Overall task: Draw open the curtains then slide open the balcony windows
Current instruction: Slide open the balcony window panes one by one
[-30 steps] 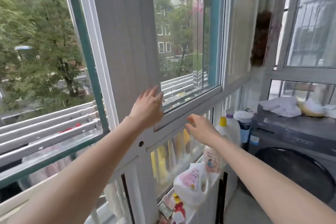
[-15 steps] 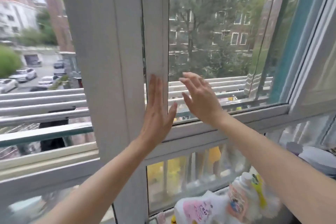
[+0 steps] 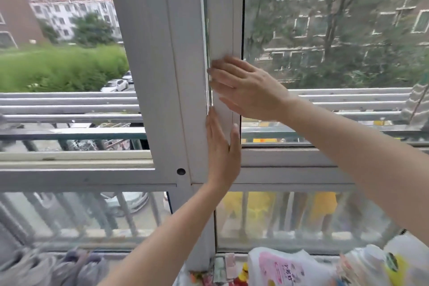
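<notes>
Wide white window frame post (image 3: 160, 72) rising through the centre, leaning slightly from 12 o'clock down to 6. At 9 o'clock of it, an open gap onto grey horizontal railings (image 3: 69, 104), green shrubs and parked cars beyond. At 3 o'clock, touching the post, the narrow white stile of the sliding window sash (image 3: 222, 18), its glass pane (image 3: 336, 30) stretching toward 3 o'clock with trees and a brick building behind. Below the sill, frosted lower panes (image 3: 290, 216) with yellow shapes showing through.

Right hand (image 3: 248, 90) laid flat across the sash stile just above centre, fingers spread and extended toward 9 o'clock, tips reaching the seam between stile and post; pressing, not gripping anything. Left hand (image 3: 222, 146) directly at 6 o'clock of it, palm flat on the same stile, fingers straight and together pointing to 12 o'clock, thumb splayed toward 3; likewise closed around nothing.

At 5 o'clock, near the bottom edge, a white detergent bottle with pink label (image 3: 278, 267); further toward 4 o'clock, a second bottle with yellow label (image 3: 394, 264), blurred.
</notes>
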`<state>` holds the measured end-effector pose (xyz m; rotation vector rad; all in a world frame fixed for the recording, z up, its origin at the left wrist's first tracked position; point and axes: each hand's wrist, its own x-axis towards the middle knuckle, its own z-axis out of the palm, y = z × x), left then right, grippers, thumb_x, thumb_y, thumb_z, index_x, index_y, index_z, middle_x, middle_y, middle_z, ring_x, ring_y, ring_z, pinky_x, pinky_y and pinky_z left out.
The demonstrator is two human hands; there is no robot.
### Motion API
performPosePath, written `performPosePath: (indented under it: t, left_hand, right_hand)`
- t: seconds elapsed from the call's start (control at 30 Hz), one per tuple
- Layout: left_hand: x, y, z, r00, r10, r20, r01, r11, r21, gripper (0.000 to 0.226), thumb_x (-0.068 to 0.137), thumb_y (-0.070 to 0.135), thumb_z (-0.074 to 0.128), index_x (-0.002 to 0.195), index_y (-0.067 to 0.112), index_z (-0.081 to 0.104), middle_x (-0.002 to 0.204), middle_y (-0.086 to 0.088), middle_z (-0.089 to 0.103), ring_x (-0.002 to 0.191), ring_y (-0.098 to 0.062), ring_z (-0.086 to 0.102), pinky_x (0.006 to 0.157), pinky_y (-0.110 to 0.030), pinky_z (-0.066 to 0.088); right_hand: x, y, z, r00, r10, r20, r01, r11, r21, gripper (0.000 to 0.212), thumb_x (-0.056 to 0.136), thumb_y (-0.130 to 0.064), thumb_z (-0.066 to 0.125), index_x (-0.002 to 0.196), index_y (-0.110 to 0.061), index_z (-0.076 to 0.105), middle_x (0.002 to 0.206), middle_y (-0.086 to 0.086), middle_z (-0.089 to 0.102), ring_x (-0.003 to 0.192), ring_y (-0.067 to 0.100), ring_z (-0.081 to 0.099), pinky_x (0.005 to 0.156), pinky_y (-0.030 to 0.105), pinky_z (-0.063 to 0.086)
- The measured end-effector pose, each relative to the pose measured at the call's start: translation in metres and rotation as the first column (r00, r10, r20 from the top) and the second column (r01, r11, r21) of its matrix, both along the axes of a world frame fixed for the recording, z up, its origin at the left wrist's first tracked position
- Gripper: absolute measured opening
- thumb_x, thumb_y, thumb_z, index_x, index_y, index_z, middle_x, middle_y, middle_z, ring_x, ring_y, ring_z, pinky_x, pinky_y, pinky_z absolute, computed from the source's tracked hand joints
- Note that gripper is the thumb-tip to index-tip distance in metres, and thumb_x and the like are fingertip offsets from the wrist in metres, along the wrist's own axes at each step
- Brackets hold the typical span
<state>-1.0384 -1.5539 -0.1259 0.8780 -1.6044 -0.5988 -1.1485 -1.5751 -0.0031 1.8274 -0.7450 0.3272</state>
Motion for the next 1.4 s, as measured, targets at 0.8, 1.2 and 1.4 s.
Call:
performPosePath:
  t: [0.8, 1.2, 1.4]
  left_hand:
    - [-0.047, -0.024, -0.010, 0.778, 0.508, -0.368, -0.299, 0.816, 0.494, 0.060, 0.102, 0.051, 0.014, 0.141, 0.021, 0.048, 0.142, 0.000, 0.051, 0.134, -0.017, 0.043, 0.099, -0.022, 0.032]
    - [-0.050, -0.023, -0.014, 0.757, 0.578, -0.304, -0.392, 0.774, 0.497, 0.046, 0.105, 0.027, 0.023, 0.146, 0.014, 0.039, 0.150, -0.003, 0.041, 0.140, -0.019, 0.035, 0.118, -0.035, 0.024]
    - [-0.062, -0.017, -0.013, 0.761, 0.586, -0.278, -0.348, 0.730, 0.587, 0.051, 0.105, 0.035, 0.020, 0.144, 0.011, 0.041, 0.149, -0.007, 0.042, 0.139, -0.023, 0.036, 0.113, -0.032, 0.027]
  right_hand:
    - [0.014, -0.048, -0.041, 0.919, 0.236, -0.317, -0.147, 0.949, 0.280, 0.014, 0.065, -0.025, 0.070, 0.052, -0.027, 0.068, 0.056, -0.014, 0.066, 0.064, 0.010, 0.063, 0.078, 0.022, 0.053]
    - [0.017, -0.022, -0.024, 0.944, 0.246, -0.221, -0.149, 0.912, 0.382, 0.022, 0.036, -0.027, 0.081, 0.035, -0.021, 0.060, 0.038, -0.011, 0.054, 0.045, 0.010, 0.057, 0.063, 0.012, 0.048]
    - [0.010, -0.024, -0.028, 0.980, 0.171, -0.101, -0.106, 0.882, 0.459, 0.020, 0.094, -0.010, 0.053, 0.100, -0.003, 0.070, 0.102, 0.012, 0.068, 0.104, 0.031, 0.057, 0.095, 0.030, 0.036]
